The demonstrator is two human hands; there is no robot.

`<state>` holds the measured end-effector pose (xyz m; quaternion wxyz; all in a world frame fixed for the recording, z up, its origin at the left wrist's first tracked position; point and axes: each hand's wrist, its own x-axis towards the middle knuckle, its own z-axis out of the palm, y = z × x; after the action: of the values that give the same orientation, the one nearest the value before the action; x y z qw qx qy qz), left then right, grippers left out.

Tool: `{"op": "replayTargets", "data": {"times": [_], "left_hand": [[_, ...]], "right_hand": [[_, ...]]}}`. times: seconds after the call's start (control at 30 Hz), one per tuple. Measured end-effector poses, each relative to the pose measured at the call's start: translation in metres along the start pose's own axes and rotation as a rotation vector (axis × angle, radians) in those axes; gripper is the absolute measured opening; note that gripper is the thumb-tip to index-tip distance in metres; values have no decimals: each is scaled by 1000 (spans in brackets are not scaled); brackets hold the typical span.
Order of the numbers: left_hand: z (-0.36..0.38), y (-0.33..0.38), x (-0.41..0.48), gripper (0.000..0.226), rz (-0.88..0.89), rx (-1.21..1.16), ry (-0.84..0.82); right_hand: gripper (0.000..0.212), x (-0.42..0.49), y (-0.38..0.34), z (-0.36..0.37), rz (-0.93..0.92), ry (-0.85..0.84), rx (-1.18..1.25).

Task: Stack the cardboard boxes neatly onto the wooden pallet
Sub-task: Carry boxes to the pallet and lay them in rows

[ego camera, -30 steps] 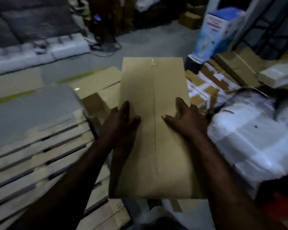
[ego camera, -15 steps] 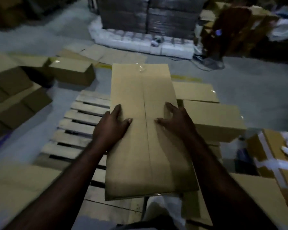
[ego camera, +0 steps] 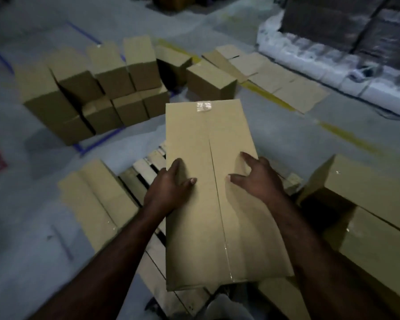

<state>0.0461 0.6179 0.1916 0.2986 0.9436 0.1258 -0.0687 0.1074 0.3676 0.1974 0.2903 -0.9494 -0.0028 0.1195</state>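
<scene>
I carry a long taped cardboard box [ego camera: 208, 204] lengthwise in front of me, above the wooden pallet [ego camera: 146, 168]. My left hand [ego camera: 171, 188] grips its left edge with the thumb lying on top. My right hand [ego camera: 258, 179] holds the right edge, thumb and forefinger spread on the top face. Only a few pallet slats show to the left of the box; the rest is hidden under it and my arms. Two large boxes [ego camera: 367, 197] lie at the pallet's right side.
A flat-lying box [ego camera: 95, 202] sits on the floor left of the pallet. A cluster of several upright boxes [ego camera: 106, 88] stands at the back left, with flattened cardboard [ego camera: 286, 85] along a yellow floor line. A wrapped dark stack [ego camera: 356, 31] fills the back right.
My view has swung round across the floor while the box stays in both hands. The pallet now lies directly under the box, and the box cluster has come into view behind it.
</scene>
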Motion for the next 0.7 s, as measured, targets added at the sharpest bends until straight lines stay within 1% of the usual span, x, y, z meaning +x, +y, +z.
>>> {"op": "replayTargets", "data": {"times": [0.2, 0.37, 0.47, 0.57, 0.7], "left_hand": [[-1, -29, 25, 88, -143, -39, 50], [-5, -81, 61, 90, -245, -156, 67], [-2, -131, 92, 84, -298, -182, 76], [9, -190, 126, 85, -370, -213, 80], [35, -276, 183, 81, -441, -275, 112]], "right_hand": [[89, 58, -26, 25, -137, -94, -68], [89, 112, -53, 78, -206, -140, -105], [87, 151, -73, 127, -244, -152, -155], [87, 189, -95, 187, -254, -184, -182], [85, 258, -121, 289, -295, -213, -220]]}}
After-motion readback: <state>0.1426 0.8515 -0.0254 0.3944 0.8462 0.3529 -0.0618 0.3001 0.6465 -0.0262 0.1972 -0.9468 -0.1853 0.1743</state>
